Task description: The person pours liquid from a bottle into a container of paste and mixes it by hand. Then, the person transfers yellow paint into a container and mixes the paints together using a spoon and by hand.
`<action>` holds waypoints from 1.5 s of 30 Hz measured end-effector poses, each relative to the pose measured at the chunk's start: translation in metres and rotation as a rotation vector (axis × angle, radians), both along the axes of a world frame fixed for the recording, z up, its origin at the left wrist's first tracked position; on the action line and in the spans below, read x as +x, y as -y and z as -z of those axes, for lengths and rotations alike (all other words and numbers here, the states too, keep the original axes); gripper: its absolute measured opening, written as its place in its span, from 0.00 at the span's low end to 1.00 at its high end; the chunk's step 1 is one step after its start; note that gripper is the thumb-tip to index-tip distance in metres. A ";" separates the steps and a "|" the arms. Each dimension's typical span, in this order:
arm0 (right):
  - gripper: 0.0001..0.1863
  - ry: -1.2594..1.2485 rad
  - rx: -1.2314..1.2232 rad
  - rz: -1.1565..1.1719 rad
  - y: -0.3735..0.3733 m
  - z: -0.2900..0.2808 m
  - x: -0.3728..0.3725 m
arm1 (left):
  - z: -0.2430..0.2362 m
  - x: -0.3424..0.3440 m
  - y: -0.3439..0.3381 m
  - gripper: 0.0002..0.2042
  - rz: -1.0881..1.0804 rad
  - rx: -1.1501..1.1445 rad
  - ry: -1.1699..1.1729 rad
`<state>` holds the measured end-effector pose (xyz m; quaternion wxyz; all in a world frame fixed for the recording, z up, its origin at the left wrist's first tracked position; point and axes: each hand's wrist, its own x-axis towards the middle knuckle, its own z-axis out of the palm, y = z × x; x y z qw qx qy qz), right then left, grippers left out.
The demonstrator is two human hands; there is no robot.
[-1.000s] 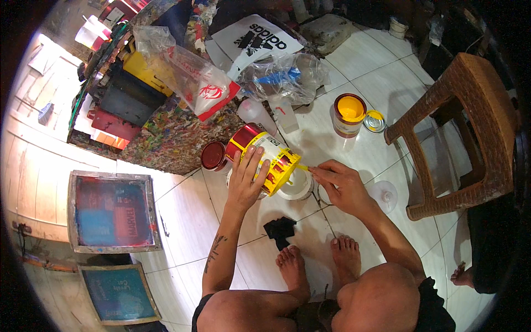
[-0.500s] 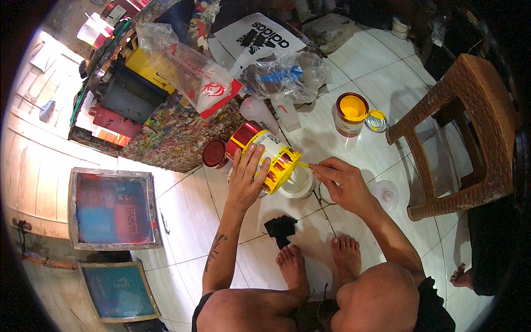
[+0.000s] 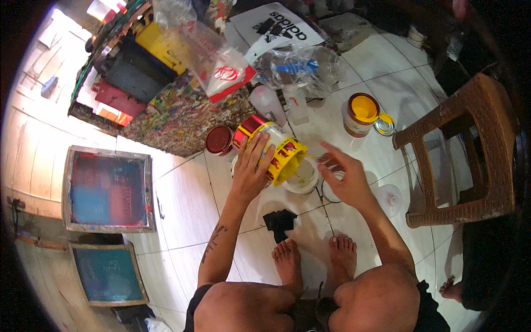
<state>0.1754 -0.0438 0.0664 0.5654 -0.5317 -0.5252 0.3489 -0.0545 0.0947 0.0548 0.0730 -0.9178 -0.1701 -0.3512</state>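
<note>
My left hand (image 3: 250,171) is wrapped over the side of a red and yellow paint can (image 3: 281,146), which is tilted with its mouth to the lower right. Below that mouth stands a white tub (image 3: 311,183) with yellow-green streaks inside. My right hand (image 3: 348,178) pinches a thin yellow-coated stick (image 3: 311,156) close to the can's mouth, its index finger lifted; the fingertips partly hide the grip. Under this hand, a round clear container (image 3: 332,193) sits on the tiles. A jar with a dark red lid (image 3: 219,139) is left of the can.
An open can of yellow paint (image 3: 358,126) and its lid (image 3: 385,124) stand before a brown stool (image 3: 420,177). A translucent bottle (image 3: 267,104) and plastic bags (image 3: 298,69) lie beyond. Black cloth (image 3: 281,220) is near my feet; framed screens (image 3: 108,191) are at left.
The can has tipped further, and more of the tub's inside shows. My right hand has loosened its fingers, and the stick has drawn slightly away from the can. The whole view has shifted a little.
</note>
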 end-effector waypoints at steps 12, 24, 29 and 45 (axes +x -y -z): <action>0.13 0.429 -0.377 0.123 -0.011 0.041 -0.013 | 0.007 0.000 -0.001 0.29 -0.078 -0.079 0.058; 0.14 0.576 -0.160 0.097 -0.010 0.030 -0.026 | 0.015 -0.002 -0.006 0.27 -0.120 -0.128 0.074; 0.12 0.577 -0.035 0.165 -0.003 0.017 -0.023 | 0.012 -0.001 -0.006 0.36 -0.121 -0.138 0.062; 0.04 -0.010 -0.104 0.422 0.005 0.024 -0.010 | 0.010 0.013 -0.013 0.36 -0.119 -0.237 0.203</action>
